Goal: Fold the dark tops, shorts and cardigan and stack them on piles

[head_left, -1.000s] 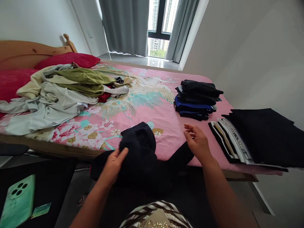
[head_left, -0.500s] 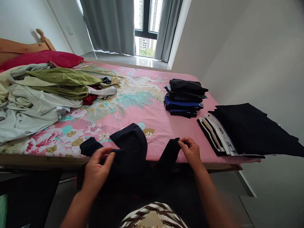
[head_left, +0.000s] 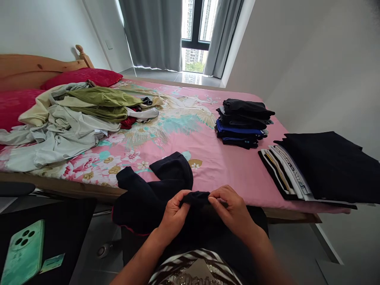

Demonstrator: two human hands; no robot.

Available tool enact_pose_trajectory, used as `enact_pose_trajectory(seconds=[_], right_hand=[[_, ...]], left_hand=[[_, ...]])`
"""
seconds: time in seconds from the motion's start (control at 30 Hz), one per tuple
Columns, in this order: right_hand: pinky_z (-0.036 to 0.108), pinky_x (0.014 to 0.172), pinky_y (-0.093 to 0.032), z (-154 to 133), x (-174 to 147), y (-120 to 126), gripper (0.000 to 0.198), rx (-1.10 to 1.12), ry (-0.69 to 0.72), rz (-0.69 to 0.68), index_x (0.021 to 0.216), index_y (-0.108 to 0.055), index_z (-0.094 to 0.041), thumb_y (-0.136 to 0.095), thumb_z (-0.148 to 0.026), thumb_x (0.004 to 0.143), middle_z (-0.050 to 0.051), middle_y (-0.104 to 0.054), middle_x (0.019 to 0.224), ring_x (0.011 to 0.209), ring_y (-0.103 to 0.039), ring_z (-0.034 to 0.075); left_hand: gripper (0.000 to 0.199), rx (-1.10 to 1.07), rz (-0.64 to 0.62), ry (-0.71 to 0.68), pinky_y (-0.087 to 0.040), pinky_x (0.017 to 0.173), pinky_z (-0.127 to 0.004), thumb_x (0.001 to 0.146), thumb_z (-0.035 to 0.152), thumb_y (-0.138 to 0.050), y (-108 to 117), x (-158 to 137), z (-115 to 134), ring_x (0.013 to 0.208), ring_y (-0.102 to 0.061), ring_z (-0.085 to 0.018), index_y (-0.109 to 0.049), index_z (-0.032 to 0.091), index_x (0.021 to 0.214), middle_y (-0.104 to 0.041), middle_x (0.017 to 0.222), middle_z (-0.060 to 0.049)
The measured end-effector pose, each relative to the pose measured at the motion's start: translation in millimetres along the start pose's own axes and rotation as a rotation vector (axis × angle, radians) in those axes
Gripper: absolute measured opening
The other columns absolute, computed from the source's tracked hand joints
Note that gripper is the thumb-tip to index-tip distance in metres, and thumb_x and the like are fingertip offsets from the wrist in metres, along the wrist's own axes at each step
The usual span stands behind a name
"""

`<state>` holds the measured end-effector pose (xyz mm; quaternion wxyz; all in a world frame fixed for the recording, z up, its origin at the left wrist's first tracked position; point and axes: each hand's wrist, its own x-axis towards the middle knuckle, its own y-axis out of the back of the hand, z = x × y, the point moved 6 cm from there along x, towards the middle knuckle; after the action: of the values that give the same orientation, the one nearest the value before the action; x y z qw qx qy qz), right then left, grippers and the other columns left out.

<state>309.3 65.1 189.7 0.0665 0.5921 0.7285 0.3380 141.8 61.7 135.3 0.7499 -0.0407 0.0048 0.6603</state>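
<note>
A dark navy garment point(head_left: 148, 198), with a hood-like part and a sleeve, lies over the bed's near edge and down across my lap. A thin red trim shows along its lower left side. My left hand point(head_left: 177, 212) pinches one end of a narrow dark cuff or edge of it. At the other end of that edge, my right hand point(head_left: 228, 206) grips between thumb and fingers. Both hands are close together above my lap, the fabric stretched between them. Much of the garment below blends into my dark clothing, so its outline there is unclear.
On the pink floral bed point(head_left: 202, 158) stand a folded dark clothes stack point(head_left: 245, 122) and a bigger folded pile point(head_left: 332, 166) at right. Loose clothes point(head_left: 74, 122) heap at left by red pillows point(head_left: 89, 76). A green phone point(head_left: 25, 251) and a card point(head_left: 52, 263) rest lower left.
My left hand has moved right and closed on the garment's edge beside my right hand. My right hand has come lower and inward. The view has turned left, showing the phone.
</note>
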Motion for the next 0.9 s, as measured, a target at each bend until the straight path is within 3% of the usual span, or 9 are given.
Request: enact_pose_trajectory(seconds=[0.17,0.27,0.47,0.5,0.57,0.67,0.73,0.83,0.9], right_hand=[[0.032,0.078,-0.044,2,-3,-12,0.023,0.007,-0.128,-0.074,0.102,-0.059,-0.022,-0.064,-0.028,0.081,0.002,-0.06,0.087,0.087,-0.053,0.018],[0.029,0.072,-0.044,4,-3,-12,0.008,0.066,-0.161,-0.018,0.081,-0.056,-0.021,-0.063,-0.024,0.079,0.0,-0.056,0.08,0.079,-0.052,0.015],[0.036,0.091,-0.042,-9,-3,3,0.011,0.118,0.036,0.143,0.074,-0.051,-0.021,-0.061,-0.022,0.08,0.005,-0.054,0.105,0.104,-0.051,0.019],[0.036,0.092,-0.042,-8,-3,0,0.008,0.133,0.015,0.115,0.08,-0.053,-0.022,-0.061,-0.024,0.08,0.005,-0.054,0.111,0.105,-0.051,0.019],[0.035,0.089,-0.046,-1,-5,-11,0.023,0.173,-0.087,-0.006,0.1,-0.055,-0.024,-0.063,-0.028,0.079,0.005,-0.054,0.117,0.102,-0.054,0.018],[0.03,0.073,-0.051,15,-9,-23,0.031,0.237,-0.266,-0.138,0.109,-0.056,-0.023,-0.061,-0.035,0.081,0.003,-0.062,0.102,0.084,-0.059,0.016],[0.028,0.064,-0.052,32,-9,-9,0.025,0.315,-0.382,-0.012,0.099,-0.059,-0.02,-0.059,-0.04,0.082,0.003,-0.064,0.088,0.076,-0.06,0.016],[0.027,0.059,-0.053,72,-6,41,0.032,0.478,-0.53,0.447,0.099,-0.059,-0.02,-0.065,-0.042,0.076,0.002,-0.064,0.089,0.074,-0.061,0.016],[0.03,0.061,-0.055,102,-3,74,0.037,0.632,-0.526,0.732,0.102,-0.056,-0.022,-0.068,-0.04,0.072,0.002,-0.062,0.097,0.077,-0.062,0.015]], left_hand=[[0.023,-0.017,0.043,-0.048,-0.044,0.078,-0.024,0.085,0.035,-0.055,-1,0,2,0.084,-0.057,-0.016,-0.066,0.021,0.1,-0.064,0.088,0.0],[0.022,0.032,0.015,-0.079,-0.044,0.079,-0.025,0.085,0.033,-0.054,-3,0,0,0.083,-0.057,-0.016,-0.065,0.021,0.101,-0.065,0.089,0.0],[0.024,0.14,0.078,-0.091,-0.045,0.079,-0.027,0.086,0.032,-0.052,4,-4,-7,0.086,-0.059,-0.018,-0.065,0.022,0.103,-0.066,0.09,-0.002],[0.024,0.148,0.084,-0.095,-0.045,0.079,-0.027,0.086,0.032,-0.051,2,-5,-6,0.086,-0.059,-0.018,-0.065,0.022,0.104,-0.066,0.091,-0.002],[0.024,0.168,0.051,-0.111,-0.045,0.079,-0.028,0.087,0.031,-0.049,-3,-7,-3,0.085,-0.059,-0.018,-0.066,0.021,0.102,-0.066,0.091,-0.002],[0.027,0.233,-0.079,-0.152,-0.046,0.082,-0.03,0.087,0.031,-0.049,-11,-10,6,0.088,-0.06,-0.019,-0.065,0.02,0.106,-0.067,0.095,-0.005],[0.036,0.334,-0.162,-0.206,-0.045,0.09,-0.033,0.083,0.034,-0.056,-7,-11,11,0.098,-0.059,-0.021,-0.06,0.021,0.116,-0.065,0.107,-0.008],[0.064,0.618,-0.277,-0.305,-0.034,0.105,-0.043,0.069,0.036,-0.071,13,-14,9,0.122,-0.045,-0.027,-0.05,0.024,0.128,-0.053,0.131,-0.01],[0.071,0.865,-0.321,-0.334,-0.027,0.109,-0.048,0.065,0.031,-0.074,34,-16,-2,0.132,-0.035,-0.03,-0.048,0.025,0.131,-0.046,0.139,-0.011]])
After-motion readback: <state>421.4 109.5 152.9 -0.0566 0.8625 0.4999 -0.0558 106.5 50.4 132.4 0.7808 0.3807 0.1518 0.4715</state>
